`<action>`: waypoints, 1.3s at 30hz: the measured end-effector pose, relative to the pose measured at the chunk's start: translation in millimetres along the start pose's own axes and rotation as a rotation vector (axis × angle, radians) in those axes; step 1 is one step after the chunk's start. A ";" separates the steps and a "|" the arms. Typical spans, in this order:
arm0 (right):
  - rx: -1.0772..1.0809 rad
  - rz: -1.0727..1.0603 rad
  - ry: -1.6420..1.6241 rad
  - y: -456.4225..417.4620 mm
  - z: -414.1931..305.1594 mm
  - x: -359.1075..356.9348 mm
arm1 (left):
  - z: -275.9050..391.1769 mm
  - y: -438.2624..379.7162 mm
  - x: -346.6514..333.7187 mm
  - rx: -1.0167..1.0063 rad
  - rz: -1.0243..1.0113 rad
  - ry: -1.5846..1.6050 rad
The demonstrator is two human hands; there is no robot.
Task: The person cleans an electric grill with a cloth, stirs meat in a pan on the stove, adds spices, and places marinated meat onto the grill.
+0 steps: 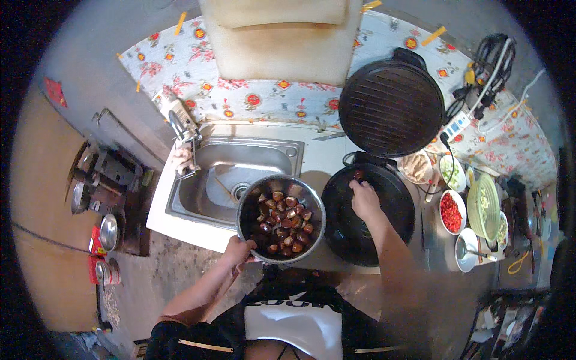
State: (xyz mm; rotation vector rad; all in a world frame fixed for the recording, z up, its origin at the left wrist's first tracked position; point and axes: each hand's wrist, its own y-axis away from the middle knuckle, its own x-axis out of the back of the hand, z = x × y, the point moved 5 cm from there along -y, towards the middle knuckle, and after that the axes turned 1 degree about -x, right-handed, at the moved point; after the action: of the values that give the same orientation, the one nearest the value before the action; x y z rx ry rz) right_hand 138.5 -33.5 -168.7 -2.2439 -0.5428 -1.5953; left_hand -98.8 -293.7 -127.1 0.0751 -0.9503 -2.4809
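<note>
My left hand (240,252) grips the near left rim of a round metal pot (320,225). Inside the pot lie several glossy brown chestnuts (288,222), some showing pale cut patches. My right hand (365,200) reaches over the dark round pan of an electric griddle (346,243), toward its far side. A single chestnut (358,174) is at my right fingertips, close to the pan's surface. The griddle's ridged lid (391,108) is raised against the wall behind. Whether the chestnut touches the pan is hard to tell.
A steel sink (216,175) with a tap (180,126) is left of the pot. A knife (328,136) lies behind the griddle. Bowls of chopped red pepper (451,212) and green pieces (452,173), plus a green basket (483,207), line the right. A power strip (456,126) and cord hang nearby.
</note>
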 end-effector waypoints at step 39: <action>-0.087 -0.173 -1.004 25.6 -91.2 73.1 | -22.3 -26.4 0.0 0.063 0.023 0.090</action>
State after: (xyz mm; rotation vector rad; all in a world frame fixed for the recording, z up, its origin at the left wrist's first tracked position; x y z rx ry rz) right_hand 98.1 -91.1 -71.8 -3.0275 -0.9210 -0.4210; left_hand -104.9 -290.4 -161.0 0.1935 -0.9856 -2.4050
